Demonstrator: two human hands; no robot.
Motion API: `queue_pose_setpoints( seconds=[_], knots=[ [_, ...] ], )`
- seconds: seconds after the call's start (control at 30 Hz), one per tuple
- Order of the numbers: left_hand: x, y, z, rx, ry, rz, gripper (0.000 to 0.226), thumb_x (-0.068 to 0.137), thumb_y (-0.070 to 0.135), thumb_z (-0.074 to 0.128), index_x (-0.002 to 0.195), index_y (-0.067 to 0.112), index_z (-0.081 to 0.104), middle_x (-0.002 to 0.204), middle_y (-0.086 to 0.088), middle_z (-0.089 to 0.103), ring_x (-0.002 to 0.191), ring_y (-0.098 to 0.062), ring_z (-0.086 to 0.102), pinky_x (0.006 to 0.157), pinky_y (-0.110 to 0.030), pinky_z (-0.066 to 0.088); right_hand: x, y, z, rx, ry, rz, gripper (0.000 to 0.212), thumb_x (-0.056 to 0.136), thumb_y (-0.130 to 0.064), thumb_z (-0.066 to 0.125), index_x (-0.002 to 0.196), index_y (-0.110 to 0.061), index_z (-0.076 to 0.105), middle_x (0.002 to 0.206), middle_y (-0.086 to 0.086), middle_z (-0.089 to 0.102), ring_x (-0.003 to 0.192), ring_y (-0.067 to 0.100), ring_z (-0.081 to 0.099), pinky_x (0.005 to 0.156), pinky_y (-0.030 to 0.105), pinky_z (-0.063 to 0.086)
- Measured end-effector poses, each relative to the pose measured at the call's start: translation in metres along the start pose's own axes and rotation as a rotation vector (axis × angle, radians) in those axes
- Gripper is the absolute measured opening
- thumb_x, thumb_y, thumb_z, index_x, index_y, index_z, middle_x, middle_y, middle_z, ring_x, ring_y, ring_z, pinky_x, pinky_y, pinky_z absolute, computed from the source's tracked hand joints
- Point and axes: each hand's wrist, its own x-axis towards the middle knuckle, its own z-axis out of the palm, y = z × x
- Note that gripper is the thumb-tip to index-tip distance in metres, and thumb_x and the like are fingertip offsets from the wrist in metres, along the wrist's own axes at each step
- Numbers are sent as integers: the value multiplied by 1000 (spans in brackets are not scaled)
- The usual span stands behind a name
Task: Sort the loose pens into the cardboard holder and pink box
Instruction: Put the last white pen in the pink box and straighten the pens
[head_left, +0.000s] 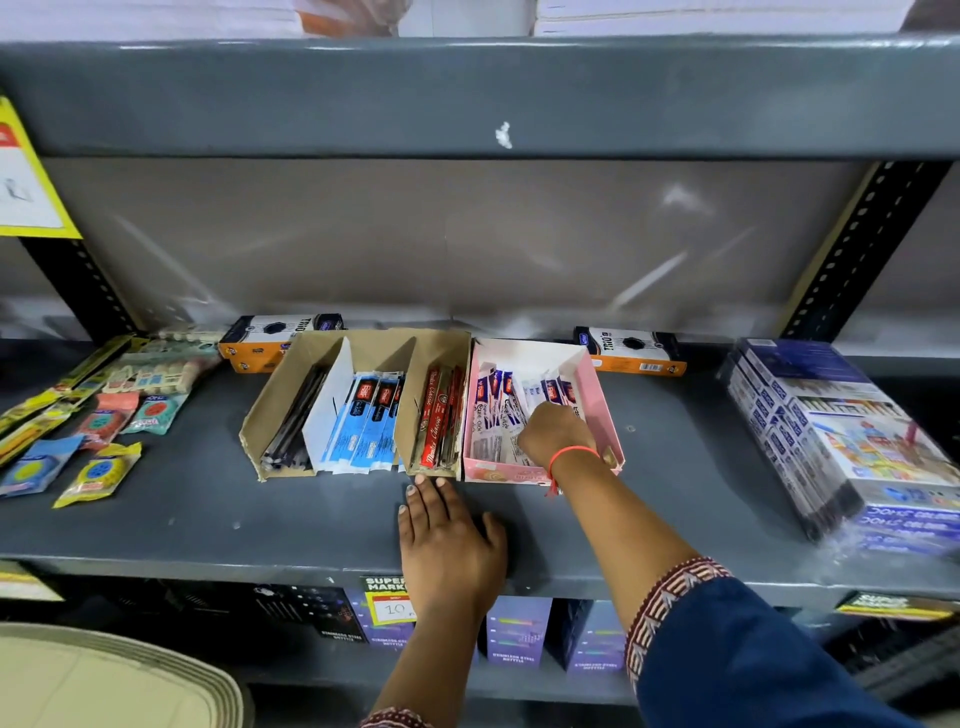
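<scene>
- Your right hand (553, 434) was down inside the pink box (605, 410), fingers curled in among the white-and-blue pen packets (493, 410); whether they had actually closed on a packet I could not tell, since the back of the hand hid the fingertips.
- Your left hand (449, 545) lay flat and open, palm down, on the grey shelf (208, 519), holding nothing, its fingertips just at the front edge of the cardboard holder (270, 410).
- The cardboard holder was plain brown corrugated board, folded into three slanted compartments: dark slim pens (296, 421) in the left one, glossy blue-and-black sachets (363, 421) in the middle behind a white card divider, red packets (439, 421) in the right one.
- The pink box stood touching the holder's right side (a shallow open tray, white inside, its card walls a little splayed).
- Behind them lay two flat orange-and-black cartons (280, 338), one at each back corner.
- To the left, loose crinkly plastic packets (98, 473) in yellow, blue and coral were scattered on the shelf; to the right stood a shrink-wrapped stack of blue boxes (831, 431).
- The shelf was matte painted metal, scuffed, with a perforated black upright (862, 249) at the right and a yellow price tag (395, 605) on its front lip.
</scene>
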Motion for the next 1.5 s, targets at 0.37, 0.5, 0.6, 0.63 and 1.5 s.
queue_pose_setpoints(
  seconds=[0.37,0.5,0.6,0.63,1.5],
  knots=[
    [2,-2,5,6,12,11,70,90,45,26,146,6,10,156,-18,13,144,-28,8,117,-37,2,10,12,-21,228,56,46,13,87,1,47,89,-1,59,97,23,67,90,34,66,89,39,53],
    [2,-3,5,13,11,12,71,89,45,23,146,5,10,155,-18,13,144,-29,9,117,-37,2,14,6,-14,355,-111,47,9,84,9,56,80,6,63,67,18,61,59,25,59,73,38,56],
    [1,-2,4,9,12,8,74,84,47,16,145,5,12,155,-18,15,144,-29,10,117,-37,3,13,9,-13,66,-35,-24,17,81,7,53,68,-3,58,78,16,59,91,25,66,70,30,54],
    [1,-2,4,7,13,8,76,82,47,15,145,5,12,155,-19,15,144,-29,11,117,-38,3,11,10,-14,0,-12,-45,16,83,4,51,72,-3,61,87,16,61,99,26,65,68,28,52],
    [1,-3,5,6,6,13,71,90,45,25,145,5,8,155,-18,13,144,-28,8,117,-37,2,16,23,-7,134,-9,100,30,85,-5,50,57,-11,40,64,5,52,75,25,53,50,18,38]
  ],
)
